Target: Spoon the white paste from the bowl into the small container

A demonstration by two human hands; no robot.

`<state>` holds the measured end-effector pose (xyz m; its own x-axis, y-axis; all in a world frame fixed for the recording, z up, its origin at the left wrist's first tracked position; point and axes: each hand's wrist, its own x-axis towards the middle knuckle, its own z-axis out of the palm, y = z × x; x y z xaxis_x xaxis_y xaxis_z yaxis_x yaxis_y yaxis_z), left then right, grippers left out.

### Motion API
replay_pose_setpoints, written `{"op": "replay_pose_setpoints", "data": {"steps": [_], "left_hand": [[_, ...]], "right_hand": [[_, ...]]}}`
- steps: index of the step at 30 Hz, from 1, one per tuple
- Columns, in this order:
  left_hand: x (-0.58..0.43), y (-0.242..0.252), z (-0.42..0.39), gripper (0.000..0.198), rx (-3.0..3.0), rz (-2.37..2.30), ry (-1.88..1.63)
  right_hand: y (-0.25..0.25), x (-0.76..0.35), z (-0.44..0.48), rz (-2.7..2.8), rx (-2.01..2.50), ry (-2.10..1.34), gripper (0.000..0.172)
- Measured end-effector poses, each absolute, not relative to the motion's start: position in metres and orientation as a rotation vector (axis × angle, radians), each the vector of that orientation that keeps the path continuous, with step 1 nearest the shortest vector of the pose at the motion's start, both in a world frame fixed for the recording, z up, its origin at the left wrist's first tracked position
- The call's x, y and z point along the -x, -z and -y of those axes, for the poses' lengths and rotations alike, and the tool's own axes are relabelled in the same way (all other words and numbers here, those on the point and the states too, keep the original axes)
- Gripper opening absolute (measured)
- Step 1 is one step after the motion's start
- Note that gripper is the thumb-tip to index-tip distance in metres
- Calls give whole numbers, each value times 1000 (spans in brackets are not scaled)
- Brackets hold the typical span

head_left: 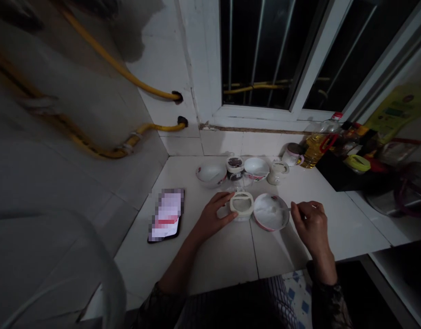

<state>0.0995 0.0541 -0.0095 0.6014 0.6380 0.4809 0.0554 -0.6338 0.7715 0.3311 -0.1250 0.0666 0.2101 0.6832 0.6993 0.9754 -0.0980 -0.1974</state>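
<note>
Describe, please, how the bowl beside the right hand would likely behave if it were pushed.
The bowl looks rigid, given its even round rim, so it probably would not flex. It may slide fairly easily on the smooth tiled counter. The utensil in the right hand reaches over its rim, so a push could bump it.

Left fingers (228, 220) on jar (242, 206), spoon (283, 209) in bowl (264, 225)

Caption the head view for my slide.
Left hand grips a lidded jar; right hand holds a slim utensil over the adjacent bowl.
</note>
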Motion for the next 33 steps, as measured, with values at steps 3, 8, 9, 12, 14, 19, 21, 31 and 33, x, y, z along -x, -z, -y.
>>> {"op": "replay_pose_setpoints", "data": {"steps": [3,8,9,12,14,19,21,31,33], "left_hand": [[-99,9,-54,49,-2085,-547,-997],[-99,8,-54,49,-2078,-546,-1008],[-99,8,-54,49,-2079,-544,-1010],[-99,8,-54,49,-2077,-541,-1007],[-99,8,-54,50,-2075,-535,-999],[-99,9,-54,51,-2079,-543,-992],[-99,9,-54,51,-2078,-540,-994],[-99,12,-55,50,-2067,-535,-1015],[-99,13,-55,50,-2069,-529,-1014]], "right_hand": [[-65,-344,137,1510,1964,610,41],[-53,-342,134,1531,2070,572,49],[-49,-340,131,1546,2084,537,50],[-38,-334,122,1551,2104,428,51],[-34,-330,118,1529,2097,383,51],[-31,-324,114,1529,2080,264,51],[-31,-323,113,1500,2076,230,51],[-34,-330,118,1096,2003,-73,48],[-34,-330,120,1020,1974,-136,49]]}}
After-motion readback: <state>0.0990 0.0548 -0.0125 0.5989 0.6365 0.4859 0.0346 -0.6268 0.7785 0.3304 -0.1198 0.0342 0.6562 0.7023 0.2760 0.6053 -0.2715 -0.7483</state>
